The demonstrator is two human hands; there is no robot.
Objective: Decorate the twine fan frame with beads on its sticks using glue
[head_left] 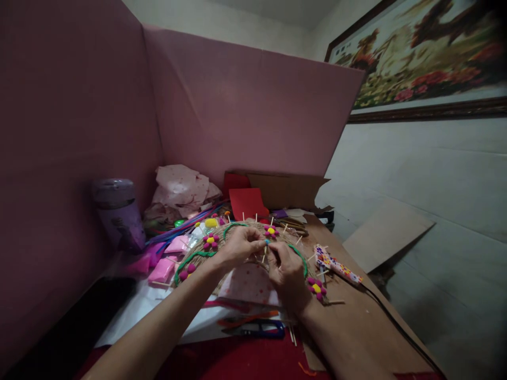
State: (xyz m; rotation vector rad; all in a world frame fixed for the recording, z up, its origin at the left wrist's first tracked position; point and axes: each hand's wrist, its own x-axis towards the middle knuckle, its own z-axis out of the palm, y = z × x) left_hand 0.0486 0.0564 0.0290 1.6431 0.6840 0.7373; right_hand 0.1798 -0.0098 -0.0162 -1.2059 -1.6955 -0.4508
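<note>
Left hand (244,246): thumb and index pinched narrow, tips on a small blue piece (267,241), centre of frame. Right hand (285,266): fingers curled in, nearly no gap, tips right beside the same piece — can't tell if they grip it or the thin stick below.

Under both hands, mid-frame: twine-wrapped ring (198,268), partly hidden by the arms. Counts on it: 4 magenta flowers with yellow centres (211,241) — lower-left one partly covered; 3 visible green strips (197,255); sticks poking out round the rim, too many hidden to count.

Around it: 1 floral-patterned glue gun (335,265) with cord, right of centre; 1 pair of blue-handled snips (252,332), bottom centre; 1 red card (249,204) above the ring; at least 3 pink packets (161,270), left of centre; 1 purple tumbler (122,221), further left.
</note>
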